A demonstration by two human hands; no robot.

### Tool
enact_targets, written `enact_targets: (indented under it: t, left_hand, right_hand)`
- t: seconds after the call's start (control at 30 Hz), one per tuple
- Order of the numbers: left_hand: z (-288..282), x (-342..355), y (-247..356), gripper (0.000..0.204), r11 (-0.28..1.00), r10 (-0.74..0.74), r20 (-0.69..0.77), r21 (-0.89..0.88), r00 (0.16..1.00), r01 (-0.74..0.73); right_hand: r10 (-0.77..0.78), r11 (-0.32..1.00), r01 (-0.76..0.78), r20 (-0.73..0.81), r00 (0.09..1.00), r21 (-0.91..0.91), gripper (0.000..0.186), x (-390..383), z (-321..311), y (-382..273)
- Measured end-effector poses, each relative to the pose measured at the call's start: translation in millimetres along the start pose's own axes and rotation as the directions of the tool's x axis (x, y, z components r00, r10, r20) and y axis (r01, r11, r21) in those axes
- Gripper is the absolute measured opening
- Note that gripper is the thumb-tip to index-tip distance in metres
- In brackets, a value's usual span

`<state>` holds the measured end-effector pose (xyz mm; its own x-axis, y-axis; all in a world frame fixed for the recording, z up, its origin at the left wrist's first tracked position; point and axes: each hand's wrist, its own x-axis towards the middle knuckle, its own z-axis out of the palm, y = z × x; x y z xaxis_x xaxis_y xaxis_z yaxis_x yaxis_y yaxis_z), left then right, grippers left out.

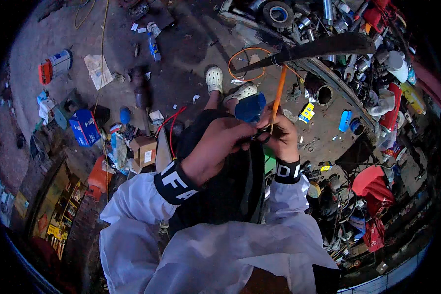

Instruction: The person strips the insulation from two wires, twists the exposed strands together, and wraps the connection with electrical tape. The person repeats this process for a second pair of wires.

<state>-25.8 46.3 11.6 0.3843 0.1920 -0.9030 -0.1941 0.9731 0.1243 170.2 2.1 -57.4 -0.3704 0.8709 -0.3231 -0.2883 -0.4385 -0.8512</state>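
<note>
Around the small dark part (262,134) where the fingertips meet, the left hand (221,139) lies at nine o'clock, thumb and fingers pinching it; the right hand (285,138) at three, fingers curled, their exact grip unclear. An orange tube (279,93) points to one, a blue piece (250,108) to eleven. Best brace one hand, moving the other slightly.

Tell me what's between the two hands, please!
In the head view, a small dark piece sits between the left hand and the right hand. An orange strip reaches down beside it. The piece is too small to name.
</note>
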Motion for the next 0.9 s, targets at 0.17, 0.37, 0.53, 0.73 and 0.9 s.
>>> enact_targets:
  t: [0.17,0.37,0.53,0.73,0.9]
  left_hand:
    - [-2,0,-2,0.014,1.000,0.026,0.015,0.011,1.000,-0.026]
    - [5,-10,4,0.012,0.998,0.063,-0.065,-0.027,0.996,-0.065]
    - [15,-14,5,0.013,0.979,0.072,-0.213,-0.172,0.974,-0.110]
    - [9,-11,-4,0.014,0.943,0.332,-0.133,0.063,0.934,-0.327]
    - [12,-13,-14,0.010,0.834,0.538,-0.233,0.285,0.810,-0.472]
  right_hand:
    - [0.014,0.996,-0.014,-0.008,1.000,-0.083,0.033,2,0,-3]
    - [-0.110,0.974,0.084,-0.120,0.987,-0.209,0.037,15,15,-1]
    - [-0.024,0.998,0.011,-0.207,0.978,-0.063,0.037,16,20,-4]
    - [-0.165,0.972,0.124,-0.198,0.966,-0.201,0.035,21,24,-6]
    - [-0.097,0.991,0.075,-0.209,0.973,-0.112,0.034,20,27,-8]
